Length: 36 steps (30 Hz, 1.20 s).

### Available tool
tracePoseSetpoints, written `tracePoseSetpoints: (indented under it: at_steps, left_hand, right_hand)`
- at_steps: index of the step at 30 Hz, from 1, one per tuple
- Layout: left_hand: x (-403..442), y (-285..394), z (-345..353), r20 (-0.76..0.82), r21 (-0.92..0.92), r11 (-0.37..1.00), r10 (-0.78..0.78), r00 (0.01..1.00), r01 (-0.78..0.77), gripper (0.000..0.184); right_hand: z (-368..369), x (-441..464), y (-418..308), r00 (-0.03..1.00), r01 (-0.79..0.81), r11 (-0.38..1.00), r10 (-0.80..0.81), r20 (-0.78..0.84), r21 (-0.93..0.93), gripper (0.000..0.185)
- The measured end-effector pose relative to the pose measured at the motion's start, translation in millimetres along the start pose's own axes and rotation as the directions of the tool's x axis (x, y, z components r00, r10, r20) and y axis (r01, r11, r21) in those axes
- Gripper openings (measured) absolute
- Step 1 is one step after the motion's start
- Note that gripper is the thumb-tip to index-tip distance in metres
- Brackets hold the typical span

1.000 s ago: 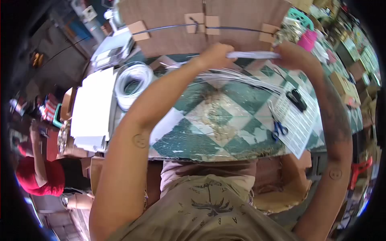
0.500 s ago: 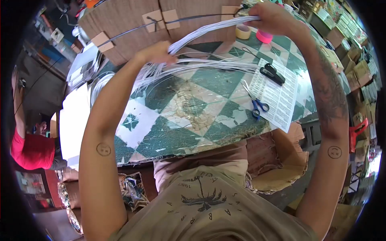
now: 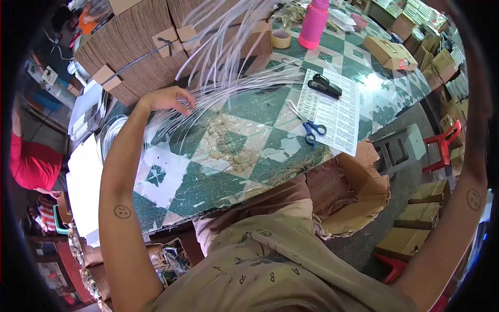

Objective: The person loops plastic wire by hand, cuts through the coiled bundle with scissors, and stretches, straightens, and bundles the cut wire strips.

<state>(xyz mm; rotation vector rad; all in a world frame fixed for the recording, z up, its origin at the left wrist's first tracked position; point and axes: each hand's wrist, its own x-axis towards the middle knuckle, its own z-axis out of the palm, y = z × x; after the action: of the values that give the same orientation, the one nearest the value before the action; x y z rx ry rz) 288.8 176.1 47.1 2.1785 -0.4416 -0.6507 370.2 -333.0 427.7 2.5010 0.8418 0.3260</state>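
My left hand (image 3: pixel 169 100) is over the table at the left, its fingers loosely curled and apart, with nothing visibly held. Beside and beneath it, a spread of thin white wire-like strands (image 3: pixel 249 82) lies on the table. Another bunch of white strands (image 3: pixel 223 39) hangs fanned out in the air, smeared by motion, its upper part cut off by the top edge. My right arm (image 3: pixel 474 151) reaches up along the right side; its hand is out of view. Blue-handled scissors (image 3: pixel 313 131) and a black stapler (image 3: pixel 325 86) rest at a printed sheet (image 3: pixel 338 117).
Strapped stacks of brown board (image 3: pixel 125 54) stand behind the strands. A tape roll (image 3: pixel 281 39), a pink bottle (image 3: pixel 314 23) and a cardboard box (image 3: pixel 391 53) are on the table. A coil of white strand (image 3: pixel 112 132) lies left. A person in red (image 3: pixel 36 164) is far left.
The bunch of strands, earlier stretched between both hands, now hangs loose and fanned. My right hand has risen out of view. My left hand has let go and moved lower left. The view has shifted.
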Motion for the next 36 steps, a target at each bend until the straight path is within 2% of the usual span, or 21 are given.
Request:
tracePoseSetpoints:
  at_steps: [1,5,7,8,10,12,13,14,16,17,18,19,20,22,23,25,26,30,31,35,36]
  left_hand:
    - [-1,-1,-1,0.005,0.005,1.0,0.011,1.0,-0.011,0.026]
    - [-15,27,10,-0.2,0.304,0.953,0.08,0.976,-0.015,0.035]
    - [-36,61,23,-0.4,0.526,0.829,0.047,0.915,0.187,0.042]
    - [-46,83,37,-0.395,0.538,0.825,0.064,0.916,0.175,0.042]
    - [-58,128,78,-0.406,0.511,0.822,-0.027,0.914,0.251,0.061]
    - [-49,167,110,-0.357,0.337,0.917,0.335,0.872,-0.214,0.084]
    - [-35,180,115,-0.347,0.342,0.911,0.35,0.87,-0.23,0.084]
    - [-19,192,116,-0.493,0.177,0.877,0.472,0.731,-0.446,0.085]
    - [0,214,126,-0.648,0.042,0.751,0.522,0.554,-0.659,0.087]
    - [6,226,130,-0.691,-0.054,0.699,0.49,0.532,-0.713,0.082]
    - [12,238,132,-0.729,-0.14,0.634,0.454,0.512,-0.761,0.077]
    - [17,247,134,-0.761,-0.224,0.559,0.411,0.502,-0.798,0.072]
    - [19,253,135,-0.789,-0.301,0.474,0.363,0.495,-0.828,0.067]
    - [21,237,145,-0.703,-0.451,0.462,0.344,0.623,-0.764,0.044]
    - [19,239,151,-0.697,-0.45,0.468,0.348,0.627,-0.76,0.044]
    - [13,240,164,-0.759,-0.483,0.506,0.165,0.63,-0.715,0.026]
    - [11,240,167,-0.76,-0.481,0.505,0.168,0.628,-0.716,0.026]
    - [8,238,174,-0.834,-0.342,0.604,0.158,0.528,-0.72,0.01]
    - [8,241,176,-0.836,-0.344,0.603,0.153,0.527,-0.72,0.01]
    - [6,264,184,-0.882,-0.312,0.617,0.095,0.462,-0.722,0.01]
    - [2,265,184,-0.881,-0.311,0.62,0.095,0.463,-0.72,0.01]
  right_hand:
    - [-1,-8,2,1.0,-0.011,1.0,0.011,0.002,-0.006,0.036]
    - [7,-41,12,0.959,-0.125,0.981,0.157,-0.236,0.147,0.044]
    - [29,-48,27,0.93,-0.163,0.964,0.221,-0.294,0.21,0.046]
    - [48,-48,44,0.928,-0.17,0.957,0.235,-0.29,0.235,0.047]
    - [111,-31,82,0.943,-0.159,0.936,0.239,-0.233,0.314,0.051]
    - [166,-24,41,0.946,-0.127,0.887,0.243,-0.215,0.445,0.046]
    - [186,-22,-28,0.938,-0.087,0.837,0.252,-0.239,0.54,0.039]
    - [206,-22,-103,0.928,-0.019,0.766,0.252,-0.274,0.642,0.031]
    - [232,-32,-239,0.911,0.119,0.521,0.282,-0.301,0.846,0.017]
    - [229,-46,-292,0.911,0.188,0.243,0.319,-0.262,0.951,0.026]
    - [229,-58,-337,0.897,0.216,-0.2,0.427,-0.114,0.956,0.029]
    - [243,-60,-372,0.881,0.256,-0.272,0.461,-0.108,0.928,0.029]
    - [230,-75,-386,0.912,0.173,-0.337,0.409,-0.022,0.925,0.026]
    - [231,-85,-409,0.916,0.261,-0.484,0.398,-0.056,0.835,0.027]
    - [233,-91,-416,0.923,0.239,-0.482,0.382,-0.043,0.843,0.027]
    - [241,-102,-420,0.981,0.045,-0.54,0.184,0.066,0.84,0.027]
    - [244,-102,-422,0.98,0.047,-0.539,0.186,0.064,0.841,0.027]
    - [242,-106,-419,0.929,0.154,-0.315,0.368,-0.03,0.937,0.024]
    - [242,-105,-417,0.931,0.151,-0.314,0.363,-0.028,0.937,0.024]
    - [244,-96,-407,0.992,0.012,-0.529,0.113,0.057,0.849,0.016]
    - [243,-95,-410,0.992,0.013,-0.531,0.113,0.056,0.847,0.016]
